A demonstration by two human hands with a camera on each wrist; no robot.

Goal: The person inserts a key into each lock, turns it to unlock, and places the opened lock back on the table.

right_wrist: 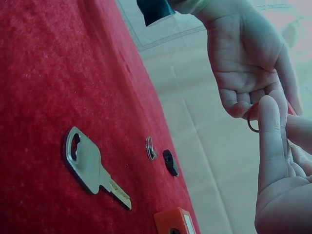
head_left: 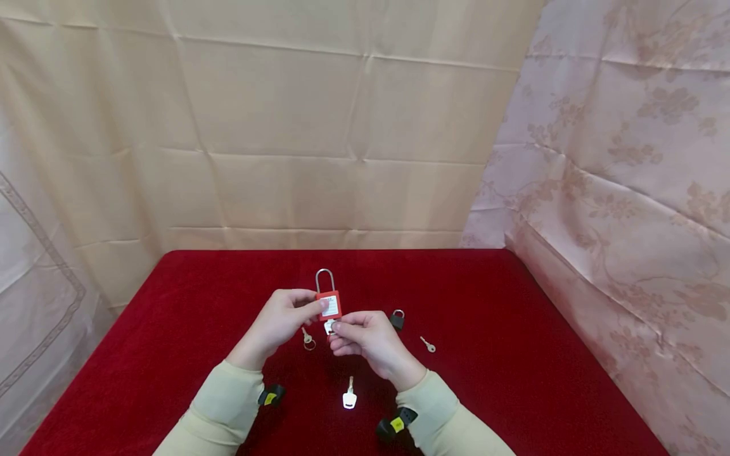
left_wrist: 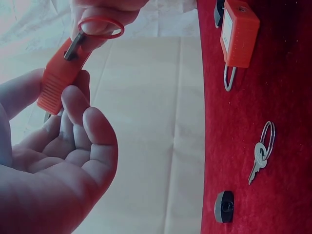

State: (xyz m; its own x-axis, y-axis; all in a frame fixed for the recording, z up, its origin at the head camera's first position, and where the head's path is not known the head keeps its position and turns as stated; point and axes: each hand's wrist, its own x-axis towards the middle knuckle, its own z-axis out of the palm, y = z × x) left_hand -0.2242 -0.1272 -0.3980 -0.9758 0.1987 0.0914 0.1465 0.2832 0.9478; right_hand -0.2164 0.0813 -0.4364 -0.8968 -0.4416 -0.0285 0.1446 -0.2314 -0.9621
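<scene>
Held up over the table, a red padlock [head_left: 332, 305] with a white label has its long shackle pointing upward. My left hand [head_left: 283, 320] grips its body from the left, thumb on the label. Below it, my right hand [head_left: 367, 342] pinches a silver key [head_left: 329, 327] against the padlock's underside. In the left wrist view, the key [left_wrist: 74, 46] meets the keyhole, and a red ring [left_wrist: 101, 28] hangs on it; how deep the key sits I cannot tell. The right wrist view mostly hides the padlock behind fingers.
On the red cloth [head_left: 485, 380] lie a loose silver key [head_left: 350, 395], a ringed key [head_left: 308, 341], a small key [head_left: 428, 344] and a black padlock [head_left: 397, 320]. A second red padlock [left_wrist: 241, 36] and a black object [left_wrist: 224, 207] show in the left wrist view.
</scene>
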